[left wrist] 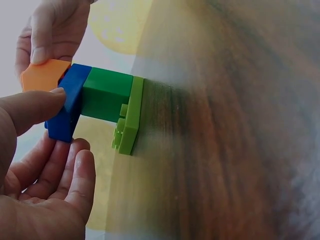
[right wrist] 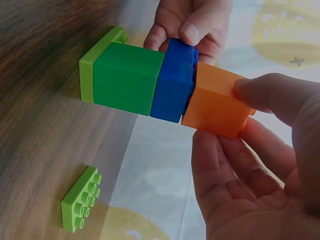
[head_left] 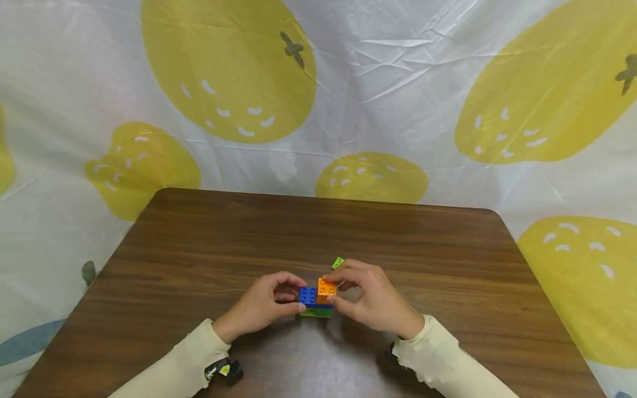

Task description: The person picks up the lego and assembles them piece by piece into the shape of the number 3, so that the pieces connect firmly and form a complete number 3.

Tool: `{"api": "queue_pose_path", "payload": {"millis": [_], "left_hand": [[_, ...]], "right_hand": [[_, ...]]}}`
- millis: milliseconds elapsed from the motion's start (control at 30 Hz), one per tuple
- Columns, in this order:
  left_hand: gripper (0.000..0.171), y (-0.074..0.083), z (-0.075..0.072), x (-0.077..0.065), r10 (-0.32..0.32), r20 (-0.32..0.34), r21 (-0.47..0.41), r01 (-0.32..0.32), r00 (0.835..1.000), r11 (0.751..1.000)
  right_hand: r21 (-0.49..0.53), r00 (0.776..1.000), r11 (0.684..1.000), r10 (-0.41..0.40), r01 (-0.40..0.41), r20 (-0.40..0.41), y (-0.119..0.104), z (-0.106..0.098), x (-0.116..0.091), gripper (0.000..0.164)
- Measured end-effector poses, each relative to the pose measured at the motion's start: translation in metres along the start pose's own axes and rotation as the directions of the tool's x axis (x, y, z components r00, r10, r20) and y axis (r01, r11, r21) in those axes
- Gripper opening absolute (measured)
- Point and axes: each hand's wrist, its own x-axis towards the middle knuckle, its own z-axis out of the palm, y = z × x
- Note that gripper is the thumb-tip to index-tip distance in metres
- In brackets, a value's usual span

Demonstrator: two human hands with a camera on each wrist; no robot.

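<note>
A small stack of toy building bricks stands on the table. Its base is a flat lime green brick [left wrist: 134, 117], with a taller dark green brick [right wrist: 125, 77] on it and a flatter blue brick [head_left: 308, 296] across the top. My left hand [head_left: 264, 301] pinches the blue brick's left end between thumb and fingers. An orange brick [head_left: 326, 288] sits on the blue brick's right end, slightly tilted with a thin gap showing in the right wrist view. My right hand [head_left: 370, 293] grips the orange brick with thumb and fingertips.
A loose flat lime green brick [right wrist: 81, 202] lies on the brown wooden table [head_left: 239, 232], just beyond my right hand. Behind the table hangs a white cloth [head_left: 378, 99] printed with yellow fruit. Each wrist carries a dark strapped device [head_left: 224, 369].
</note>
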Motion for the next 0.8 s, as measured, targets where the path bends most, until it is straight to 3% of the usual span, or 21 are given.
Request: {"api": "queue_pose_path", "payload": {"millis": [333,800], "left_hand": [[0.037,-0.0011,0.0012,0.0007,0.008,0.001,-0.011,-0.008,1.000,1.000],[0.037,0.0005,0.0008,0.0006,-0.001,0.003,0.004,0.001,1.000,1.000]], "right_hand": [[-0.009,1.000,1.000,-0.002,0.002,0.018,0.0000,0.0009,0.0036,0.035],[0.022,0.998,0.998,0.058,-0.059,0.033,0.0049,-0.0005,0.0020,0.036]]}}
